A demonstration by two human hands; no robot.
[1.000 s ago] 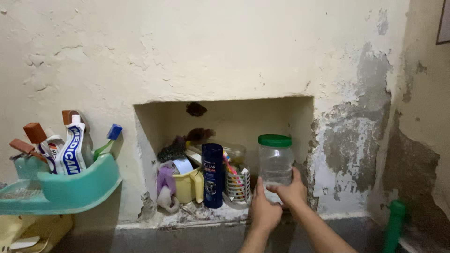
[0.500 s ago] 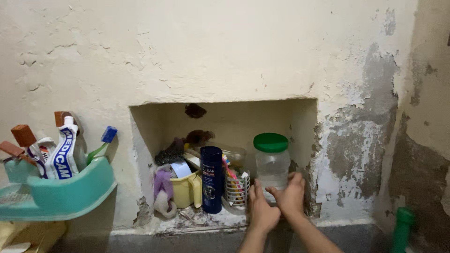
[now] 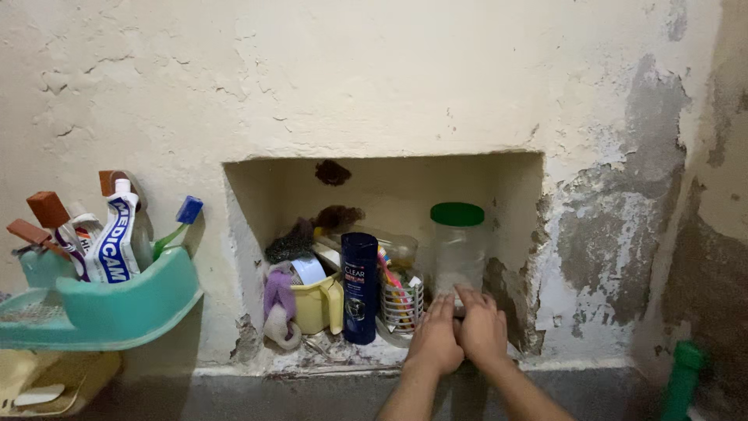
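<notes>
Head view shows a clear plastic jar [image 3: 458,253] with a green lid standing upright at the right end of a recess in the wall [image 3: 389,187], its base on the chipped ledge [image 3: 327,355] of that recess. Both hands are at its foot. The left hand [image 3: 435,337] and the right hand [image 3: 481,331] lie side by side, touching each other, fingers stretched forward and flat, fingertips against the bottom of the jar. Neither grip is wrapped around it; the fingers are open and laid out, holding nothing.

Just left of the jar stands a small white wire basket [image 3: 401,300] with colourful things in it, and beside that a dark blue bottle [image 3: 359,287], upright. Further left is a yellow cup [image 3: 315,304] with a handle, a purple cloth [image 3: 278,300] hanging by it, and a dark scrubby clump [image 3: 290,245] behind.

The ledge is rough, flaking and littered with crumbs of plaster. All around, the cream wall is cracked and peeling, with grey patches bared to the right of the recess. On the far left a teal plastic holder [image 3: 109,308] hangs on the wall, carrying a white and blue tube [image 3: 113,242], a green toothbrush [image 3: 175,230] and brown-capped things. Something green [image 3: 684,378] stands at the lower right corner.
</notes>
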